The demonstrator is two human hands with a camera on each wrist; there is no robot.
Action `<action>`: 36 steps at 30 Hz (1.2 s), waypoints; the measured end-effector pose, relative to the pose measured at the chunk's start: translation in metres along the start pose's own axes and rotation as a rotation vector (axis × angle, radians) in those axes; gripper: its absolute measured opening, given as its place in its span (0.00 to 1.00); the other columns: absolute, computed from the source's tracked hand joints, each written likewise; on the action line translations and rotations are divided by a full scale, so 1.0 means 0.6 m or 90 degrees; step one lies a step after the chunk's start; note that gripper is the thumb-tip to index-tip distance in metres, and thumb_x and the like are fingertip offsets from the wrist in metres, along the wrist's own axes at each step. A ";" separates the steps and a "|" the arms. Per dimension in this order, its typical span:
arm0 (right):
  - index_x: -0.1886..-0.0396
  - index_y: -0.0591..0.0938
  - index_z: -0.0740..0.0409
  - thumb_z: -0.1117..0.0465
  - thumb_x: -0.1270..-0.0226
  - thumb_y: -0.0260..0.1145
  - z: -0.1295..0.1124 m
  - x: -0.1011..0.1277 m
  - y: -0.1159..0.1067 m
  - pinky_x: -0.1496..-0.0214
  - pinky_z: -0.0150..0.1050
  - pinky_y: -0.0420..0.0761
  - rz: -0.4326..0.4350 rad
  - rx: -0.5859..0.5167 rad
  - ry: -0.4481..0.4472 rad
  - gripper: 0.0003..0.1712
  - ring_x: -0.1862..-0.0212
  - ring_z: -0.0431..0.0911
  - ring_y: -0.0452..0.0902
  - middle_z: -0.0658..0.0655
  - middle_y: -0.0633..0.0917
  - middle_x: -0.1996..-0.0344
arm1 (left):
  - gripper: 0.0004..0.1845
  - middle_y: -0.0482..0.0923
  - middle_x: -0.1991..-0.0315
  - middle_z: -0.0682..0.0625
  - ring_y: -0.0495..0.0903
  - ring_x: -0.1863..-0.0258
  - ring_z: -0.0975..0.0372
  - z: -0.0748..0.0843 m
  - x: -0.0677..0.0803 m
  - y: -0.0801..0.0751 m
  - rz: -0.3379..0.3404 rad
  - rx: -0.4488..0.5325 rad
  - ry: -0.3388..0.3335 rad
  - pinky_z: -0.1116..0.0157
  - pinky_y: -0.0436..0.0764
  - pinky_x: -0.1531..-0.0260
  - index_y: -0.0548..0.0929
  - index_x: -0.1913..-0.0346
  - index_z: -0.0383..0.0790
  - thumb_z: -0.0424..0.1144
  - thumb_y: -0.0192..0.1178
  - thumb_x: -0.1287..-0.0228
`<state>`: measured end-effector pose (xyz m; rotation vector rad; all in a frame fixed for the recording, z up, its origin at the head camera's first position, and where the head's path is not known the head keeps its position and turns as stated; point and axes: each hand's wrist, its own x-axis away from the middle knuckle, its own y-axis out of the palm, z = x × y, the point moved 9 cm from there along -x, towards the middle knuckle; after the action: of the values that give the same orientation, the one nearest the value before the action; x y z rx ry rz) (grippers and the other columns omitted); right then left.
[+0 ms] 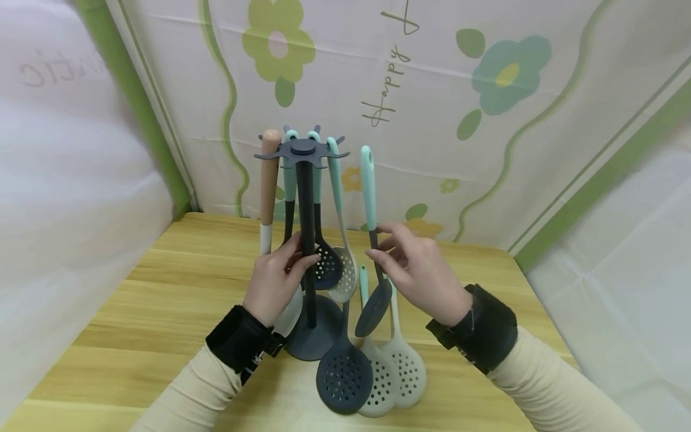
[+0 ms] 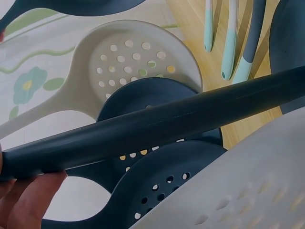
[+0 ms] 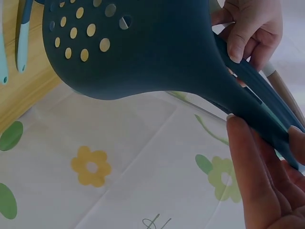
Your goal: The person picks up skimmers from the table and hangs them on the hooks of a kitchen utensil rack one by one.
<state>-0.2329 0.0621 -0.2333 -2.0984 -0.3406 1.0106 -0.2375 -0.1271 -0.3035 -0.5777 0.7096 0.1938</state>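
Note:
A dark utensil stand (image 1: 305, 210) rises from a round base on the table, and my left hand (image 1: 279, 279) grips its post. My right hand (image 1: 421, 264) pinches the dark neck of a slotted spoon (image 1: 373, 309), whose mint handle points up, just right of the stand. Its holes show in the right wrist view. On the stand hang several utensils, among them a dark slotted spoon (image 1: 328, 264), a beige slotted spoon (image 1: 345, 273) and a utensil with a wooden handle (image 1: 270, 186). My left hand partly hides the ones behind it.
On the wooden table (image 1: 162, 306), in front of the stand, lie a dark skimmer (image 1: 344, 378) and two grey skimmers, one (image 1: 407, 366) at the right. A white cloth (image 1: 345, 78) with printed flowers hangs behind, with white side panels left and right.

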 end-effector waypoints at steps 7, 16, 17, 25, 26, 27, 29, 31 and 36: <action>0.47 0.76 0.67 0.67 0.32 0.66 -0.006 -0.004 -0.001 0.71 0.34 0.86 0.008 -0.012 -0.002 0.17 0.72 0.42 0.86 0.59 0.88 0.69 | 0.19 0.87 0.56 0.38 0.89 0.61 0.52 0.001 -0.001 0.001 -0.004 0.006 -0.003 0.60 0.89 0.65 0.80 0.43 0.29 0.33 0.64 0.34; 0.47 0.77 0.67 0.68 0.32 0.65 -0.008 -0.008 0.004 0.72 0.33 0.84 -0.002 0.000 0.009 0.16 0.74 0.41 0.83 0.58 0.88 0.69 | 0.18 0.87 0.57 0.39 0.89 0.62 0.53 0.001 0.000 0.002 -0.005 -0.002 0.002 0.61 0.89 0.66 0.80 0.43 0.30 0.34 0.64 0.33; 0.47 0.77 0.68 0.68 0.32 0.65 -0.008 -0.008 0.005 0.72 0.34 0.84 -0.002 0.000 0.010 0.16 0.74 0.41 0.84 0.59 0.88 0.69 | 0.18 0.87 0.57 0.39 0.89 0.62 0.53 0.001 0.000 0.002 -0.004 -0.001 0.002 0.61 0.89 0.66 0.80 0.43 0.30 0.33 0.64 0.34; 0.46 0.77 0.67 0.68 0.32 0.66 -0.010 -0.011 0.009 0.72 0.32 0.84 -0.003 0.003 0.003 0.16 0.74 0.41 0.83 0.59 0.88 0.69 | 0.18 0.87 0.57 0.38 0.89 0.62 0.51 0.002 0.000 0.002 0.000 -0.002 0.003 0.60 0.89 0.66 0.80 0.43 0.30 0.33 0.65 0.34; 0.46 0.77 0.66 0.68 0.32 0.66 -0.010 -0.011 0.010 0.72 0.32 0.84 -0.003 0.003 0.001 0.16 0.75 0.41 0.83 0.59 0.88 0.70 | 0.18 0.87 0.57 0.38 0.89 0.62 0.51 0.002 0.000 0.002 0.000 -0.003 0.002 0.60 0.89 0.66 0.80 0.43 0.30 0.33 0.65 0.34; 0.46 0.77 0.66 0.68 0.32 0.66 -0.011 -0.011 0.010 0.72 0.32 0.83 -0.003 0.004 -0.001 0.16 0.75 0.40 0.82 0.58 0.88 0.70 | 0.18 0.87 0.58 0.38 0.89 0.62 0.51 0.002 0.000 0.002 0.000 -0.003 0.002 0.60 0.89 0.66 0.80 0.43 0.30 0.33 0.65 0.34; 0.46 0.77 0.66 0.68 0.32 0.66 -0.012 -0.012 0.012 0.73 0.31 0.83 -0.005 0.003 -0.001 0.16 0.76 0.40 0.81 0.58 0.88 0.70 | 0.19 0.87 0.58 0.38 0.89 0.62 0.52 0.002 0.001 0.002 0.000 -0.004 -0.001 0.60 0.89 0.67 0.80 0.43 0.29 0.33 0.65 0.34; 0.46 0.77 0.66 0.68 0.32 0.66 -0.012 -0.013 0.014 0.74 0.31 0.82 -0.008 0.003 0.000 0.17 0.76 0.40 0.80 0.58 0.88 0.70 | 0.19 0.87 0.58 0.38 0.89 0.63 0.52 0.001 0.000 0.002 0.001 -0.007 -0.001 0.60 0.89 0.67 0.80 0.43 0.29 0.33 0.65 0.34; 0.46 0.77 0.66 0.68 0.32 0.66 -0.014 -0.014 0.020 0.74 0.30 0.82 -0.014 0.002 0.001 0.17 0.76 0.40 0.80 0.58 0.88 0.71 | 0.19 0.87 0.58 0.38 0.89 0.63 0.52 0.002 -0.001 0.002 0.005 -0.011 0.005 0.60 0.89 0.67 0.80 0.44 0.29 0.33 0.65 0.35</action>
<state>-0.2332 0.0453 -0.2340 -2.0886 -0.3595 0.9958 -0.2374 -0.1255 -0.3026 -0.5926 0.7188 0.2055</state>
